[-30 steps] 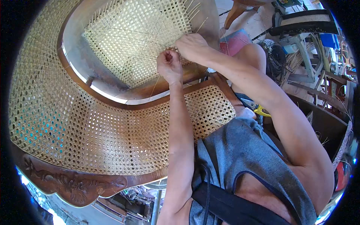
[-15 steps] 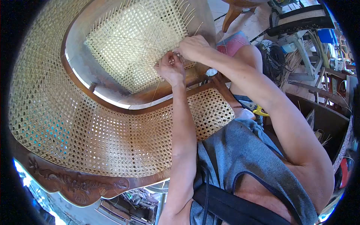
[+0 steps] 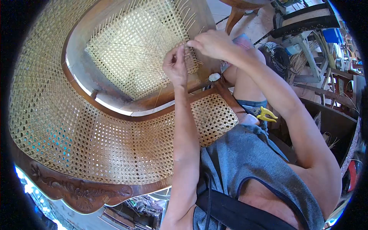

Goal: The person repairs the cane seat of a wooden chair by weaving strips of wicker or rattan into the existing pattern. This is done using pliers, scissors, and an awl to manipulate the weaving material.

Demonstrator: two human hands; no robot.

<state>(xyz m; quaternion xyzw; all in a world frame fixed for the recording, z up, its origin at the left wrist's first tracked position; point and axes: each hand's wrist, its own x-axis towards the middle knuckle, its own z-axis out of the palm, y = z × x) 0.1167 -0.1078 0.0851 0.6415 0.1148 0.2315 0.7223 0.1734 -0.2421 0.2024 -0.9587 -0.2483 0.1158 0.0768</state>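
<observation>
Cane webbing point(image 3: 134, 53) is woven across the opening of a wooden seat frame point(image 3: 82, 73), with loose strand ends sticking up along its upper and right edges. Over the right part of the webbing, my left hand point(image 3: 176, 67) is raised with thumb and fingers pinched together. My right hand point(image 3: 209, 42) meets it from the right, its fingertips closed close to the left fingertips. What lies between the fingers is too fine to make out. A thin strand hangs below my left hand.
A curved cane backrest point(image 3: 115, 142) with a carved wooden rail point(image 3: 80, 189) wraps the left and near side. Yellow-handled pliers point(image 3: 267, 114) rest near my lap. A small white object point(image 3: 214, 77) sits by the frame. Coiled dark material point(image 3: 276, 57) and chairs stand right.
My right hand has lifted and moved right and up, and my left hand has risen slightly. The webbing's right edge is more exposed, and the yellow pliers show more fully.
</observation>
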